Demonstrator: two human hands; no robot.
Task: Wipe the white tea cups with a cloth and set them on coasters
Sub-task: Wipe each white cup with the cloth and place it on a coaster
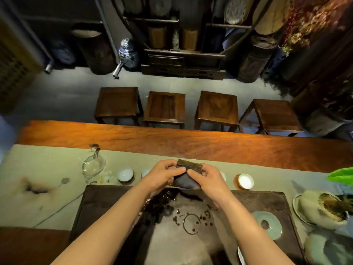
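Over the dark tea tray [118, 197], left hand [164, 174] and right hand [207, 177] both grip a dark cloth [188, 176], perhaps wrapping a cup.

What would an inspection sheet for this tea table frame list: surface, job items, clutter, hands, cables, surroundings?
Surface: grey-green runner on a wooden table, with a dark tea tray bearing wet spots.
Job's things: dark cloth held over the tray; white cup and white cup on coasters.
Clutter: glass pitcher, celadon disc, potted plant.
Hands: left hand and right hand both grip the cloth.
Cables: thin cord on the runner.
Surroundings: four stools, shelving.
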